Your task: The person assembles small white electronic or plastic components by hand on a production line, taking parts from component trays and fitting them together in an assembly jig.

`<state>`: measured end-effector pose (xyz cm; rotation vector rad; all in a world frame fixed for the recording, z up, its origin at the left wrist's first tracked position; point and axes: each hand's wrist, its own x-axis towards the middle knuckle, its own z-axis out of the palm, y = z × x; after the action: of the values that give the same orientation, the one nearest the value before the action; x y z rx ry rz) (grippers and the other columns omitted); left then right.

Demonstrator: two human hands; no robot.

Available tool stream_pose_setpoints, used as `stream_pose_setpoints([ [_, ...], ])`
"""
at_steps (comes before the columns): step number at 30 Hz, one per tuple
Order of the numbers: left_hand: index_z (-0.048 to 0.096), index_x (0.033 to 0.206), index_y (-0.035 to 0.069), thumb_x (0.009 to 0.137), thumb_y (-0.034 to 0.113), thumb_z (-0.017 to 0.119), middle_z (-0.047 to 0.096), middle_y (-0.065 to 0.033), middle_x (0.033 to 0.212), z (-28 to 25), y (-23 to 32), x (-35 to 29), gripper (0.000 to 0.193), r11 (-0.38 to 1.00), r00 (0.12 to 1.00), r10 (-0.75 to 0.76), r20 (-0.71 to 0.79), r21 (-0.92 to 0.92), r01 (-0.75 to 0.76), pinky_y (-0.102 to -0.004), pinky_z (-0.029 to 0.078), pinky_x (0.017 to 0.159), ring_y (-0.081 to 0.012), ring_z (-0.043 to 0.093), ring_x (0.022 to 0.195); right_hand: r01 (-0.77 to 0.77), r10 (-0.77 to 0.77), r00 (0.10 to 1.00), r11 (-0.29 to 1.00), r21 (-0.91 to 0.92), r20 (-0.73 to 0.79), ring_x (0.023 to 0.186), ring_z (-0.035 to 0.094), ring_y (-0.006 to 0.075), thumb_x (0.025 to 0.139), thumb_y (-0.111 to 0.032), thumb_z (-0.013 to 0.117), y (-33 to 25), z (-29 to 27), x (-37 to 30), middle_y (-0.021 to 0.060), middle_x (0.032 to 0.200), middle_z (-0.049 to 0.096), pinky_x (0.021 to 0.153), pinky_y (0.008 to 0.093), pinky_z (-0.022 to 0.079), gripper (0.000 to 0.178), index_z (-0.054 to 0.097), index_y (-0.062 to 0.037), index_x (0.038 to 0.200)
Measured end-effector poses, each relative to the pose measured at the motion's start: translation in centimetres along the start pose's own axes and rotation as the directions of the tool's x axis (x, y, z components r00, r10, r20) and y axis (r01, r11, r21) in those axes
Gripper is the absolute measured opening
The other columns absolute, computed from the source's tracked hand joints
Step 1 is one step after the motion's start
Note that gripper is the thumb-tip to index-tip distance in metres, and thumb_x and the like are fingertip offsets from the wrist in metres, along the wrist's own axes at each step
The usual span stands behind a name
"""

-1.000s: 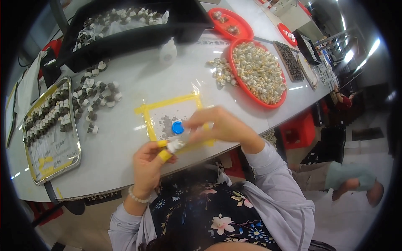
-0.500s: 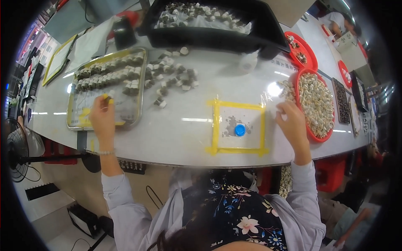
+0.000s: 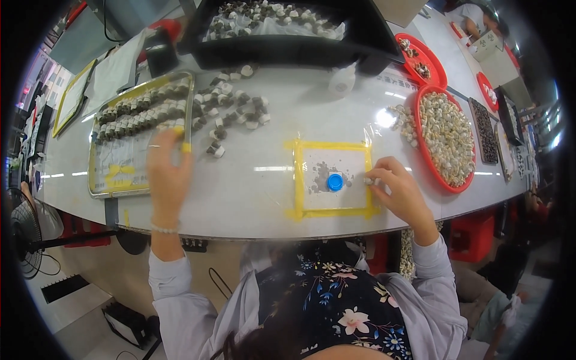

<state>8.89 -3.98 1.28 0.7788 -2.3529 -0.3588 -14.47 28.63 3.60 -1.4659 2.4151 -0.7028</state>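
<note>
My left hand (image 3: 170,171), blurred by movement, is over the right edge of a metal tray (image 3: 120,193) with yellow edging. Yellow covers are on its fingertips, which are apart with nothing visible between them. Rows of small white-and-dark cylindrical pieces (image 3: 141,123) stand in the tray. My right hand (image 3: 401,191) pinches a small pale piece (image 3: 368,180) at the right side of a yellow-taped square (image 3: 298,180). Inside the square, a round blue cap-like piece (image 3: 335,182) sits among grey smudges.
Loose white-and-dark pieces (image 3: 246,114) lie right of the tray. A black bin (image 3: 288,59) with more pieces stands behind, near a white squeeze bottle (image 3: 342,81). On the right is a red basket (image 3: 422,129) heaped with small pale pieces; some have spilled beside it.
My left hand has moved right, from inside the tray to its right edge. My right hand has come left from beside the red basket to the taped square, pinching a small pale piece.
</note>
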Motion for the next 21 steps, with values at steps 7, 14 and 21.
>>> stream_pose_setpoints([
  [7, 0.055, 0.101, -0.001, 0.07, -0.001, 0.059, 0.054, -0.0154, 0.101, 2.0, 2.9, -1.2, 0.031, 0.988, 0.923, 0.115, 0.368, -0.139, -0.067, -0.038, 0.045, 0.077, -0.0306, 0.054, 0.091, 0.121, -0.122, 0.991, 0.992, -0.027, -0.053, 0.077, 0.056, 0.0222, 0.07, -0.003, 0.067, 1.8, 0.8, 0.5, 0.0087, 0.088, 0.058, 0.067, 0.0307, 0.046, 0.024, 0.062, -0.0037, 0.093],
  [14, 0.056, 0.103, -0.001, 0.071, -0.001, 0.061, 0.055, -0.0122, 0.095, 2.5, 4.6, -2.1, 0.033, 0.97, 0.927, 0.185, 0.327, -0.215, -0.117, -0.0317, 0.046, 0.073, -0.0255, 0.056, 0.084, 0.169, -0.165, 0.976, 0.986, 0.012, -0.141, 0.074, 0.057, 0.0217, 0.069, -0.006, 0.069, 1.0, 1.2, 1.6, 0.0089, 0.084, 0.06, 0.065, 0.031, 0.047, 0.021, 0.064, -0.0036, 0.089],
  [21, 0.056, 0.108, -0.002, 0.081, -0.002, 0.058, 0.06, -0.007, 0.091, 4.1, 8.2, -5.3, 0.027, 0.365, 0.788, -0.012, 0.615, -0.731, 0.576, -0.0238, 0.048, 0.068, -0.0123, 0.058, 0.078, 0.175, -0.174, 0.985, 0.973, 0.151, -0.021, 0.072, 0.058, 0.024, 0.067, -0.005, 0.068, -0.6, 1.4, 2.3, 0.0085, 0.083, 0.06, 0.063, 0.0326, 0.047, 0.021, 0.065, -0.004, 0.088],
])
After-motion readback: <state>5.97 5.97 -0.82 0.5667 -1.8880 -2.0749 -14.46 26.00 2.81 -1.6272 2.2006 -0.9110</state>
